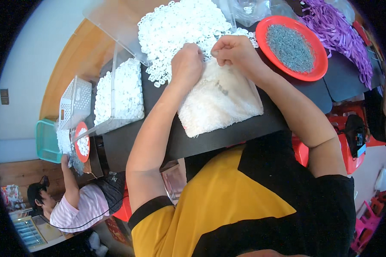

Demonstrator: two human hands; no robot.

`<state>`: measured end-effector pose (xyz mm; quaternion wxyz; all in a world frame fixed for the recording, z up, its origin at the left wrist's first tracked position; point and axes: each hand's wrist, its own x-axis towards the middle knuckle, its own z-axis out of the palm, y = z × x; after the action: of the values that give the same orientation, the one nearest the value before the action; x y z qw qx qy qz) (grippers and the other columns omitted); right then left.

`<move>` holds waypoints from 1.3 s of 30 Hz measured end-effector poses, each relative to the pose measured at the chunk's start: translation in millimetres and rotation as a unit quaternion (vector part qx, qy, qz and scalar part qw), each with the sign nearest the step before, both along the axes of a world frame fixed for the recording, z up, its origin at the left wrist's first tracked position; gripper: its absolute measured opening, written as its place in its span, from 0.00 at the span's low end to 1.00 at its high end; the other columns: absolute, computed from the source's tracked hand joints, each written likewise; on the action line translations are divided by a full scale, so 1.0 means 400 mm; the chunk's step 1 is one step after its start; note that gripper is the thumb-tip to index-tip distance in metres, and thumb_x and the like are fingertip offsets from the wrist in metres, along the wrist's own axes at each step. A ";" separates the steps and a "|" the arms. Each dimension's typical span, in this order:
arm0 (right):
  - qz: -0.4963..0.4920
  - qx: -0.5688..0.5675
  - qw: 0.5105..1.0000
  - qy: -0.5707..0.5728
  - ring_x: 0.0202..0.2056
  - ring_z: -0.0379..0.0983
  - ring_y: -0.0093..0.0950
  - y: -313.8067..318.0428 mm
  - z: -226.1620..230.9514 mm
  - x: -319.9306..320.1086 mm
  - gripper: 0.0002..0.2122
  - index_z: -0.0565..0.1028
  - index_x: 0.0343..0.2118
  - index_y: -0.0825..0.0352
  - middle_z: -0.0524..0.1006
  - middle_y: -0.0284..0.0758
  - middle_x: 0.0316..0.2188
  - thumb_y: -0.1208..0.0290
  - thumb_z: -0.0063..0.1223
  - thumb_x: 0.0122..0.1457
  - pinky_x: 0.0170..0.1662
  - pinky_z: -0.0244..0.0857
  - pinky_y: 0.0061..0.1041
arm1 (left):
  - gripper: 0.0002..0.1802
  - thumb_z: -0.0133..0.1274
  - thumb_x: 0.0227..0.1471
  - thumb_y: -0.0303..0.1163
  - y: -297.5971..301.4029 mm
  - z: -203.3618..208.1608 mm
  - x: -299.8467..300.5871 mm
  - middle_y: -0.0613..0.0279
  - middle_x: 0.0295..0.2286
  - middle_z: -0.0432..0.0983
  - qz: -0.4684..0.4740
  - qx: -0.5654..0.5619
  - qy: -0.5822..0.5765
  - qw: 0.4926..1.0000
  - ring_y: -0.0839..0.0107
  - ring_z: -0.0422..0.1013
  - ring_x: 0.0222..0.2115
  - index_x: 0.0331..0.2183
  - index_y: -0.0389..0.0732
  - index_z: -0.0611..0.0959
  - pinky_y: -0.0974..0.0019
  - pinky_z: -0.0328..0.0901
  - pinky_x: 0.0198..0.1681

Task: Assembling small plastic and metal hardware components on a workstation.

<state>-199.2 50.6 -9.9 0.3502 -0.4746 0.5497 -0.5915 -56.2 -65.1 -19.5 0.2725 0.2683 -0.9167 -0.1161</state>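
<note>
My left hand (187, 65) is closed, its fingers curled at the near edge of a pile of small white ring-like plastic pieces (180, 25). Close by on the right, my right hand (236, 52) pinches thumb against fingers. Whatever either hand holds is too small or hidden to make out. Under both hands lies a folded off-white cloth (223, 103) with a grey smudge on it. To the right of my right hand sits a red oval plate (319, 68) heaped with small grey metal pins (289, 47).
The dark table (188, 147) also bears a clear tub (116, 115) of white pieces at left and purple strips (336, 34) at far right. A white perforated basket (75, 100) and a teal basket (43, 139) stand further left. Another person (79, 210) sits there, reaching toward white pieces.
</note>
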 end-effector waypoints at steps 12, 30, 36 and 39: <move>0.046 0.032 0.973 -0.224 0.25 0.74 0.23 0.031 0.045 0.033 0.05 0.74 0.30 0.70 0.77 0.35 0.24 0.74 0.53 0.53 0.27 0.64 0.19 | 0.07 0.53 0.44 0.16 0.108 0.060 0.058 0.57 0.24 0.69 -0.108 -0.080 0.175 0.975 0.65 0.69 0.23 0.29 0.36 0.76 0.66 0.65 0.27; -0.006 -0.039 0.990 -0.134 0.24 0.71 0.18 0.024 0.027 0.066 0.03 0.75 0.28 0.70 0.75 0.31 0.23 0.79 0.55 0.49 0.28 0.64 0.17 | 0.05 0.53 0.52 0.22 0.156 0.101 0.063 0.57 0.27 0.76 -0.023 0.533 0.314 0.785 0.72 0.72 0.23 0.33 0.30 0.78 0.72 0.65 0.23; -0.002 -0.095 0.992 -0.087 0.24 0.67 0.15 0.033 0.026 0.092 0.04 0.76 0.29 0.70 0.74 0.28 0.22 0.77 0.55 0.51 0.28 0.62 0.16 | 0.06 0.52 0.53 0.24 0.177 0.091 0.083 0.56 0.25 0.75 -0.022 0.569 0.344 0.746 0.72 0.70 0.21 0.33 0.30 0.77 0.72 0.63 0.22; -0.016 -0.082 0.996 -0.036 0.25 0.67 0.15 0.033 0.027 0.098 0.04 0.76 0.30 0.70 0.73 0.26 0.22 0.75 0.54 0.52 0.28 0.61 0.17 | 0.05 0.51 0.54 0.24 0.171 0.072 0.091 0.57 0.24 0.74 -0.029 0.571 0.366 0.735 0.72 0.69 0.21 0.32 0.31 0.77 0.72 0.63 0.22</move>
<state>-160.2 63.6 0.8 0.3199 -0.4712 0.4937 -0.6572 -19.8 3.4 9.5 0.3790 0.2833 -0.5153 -0.7145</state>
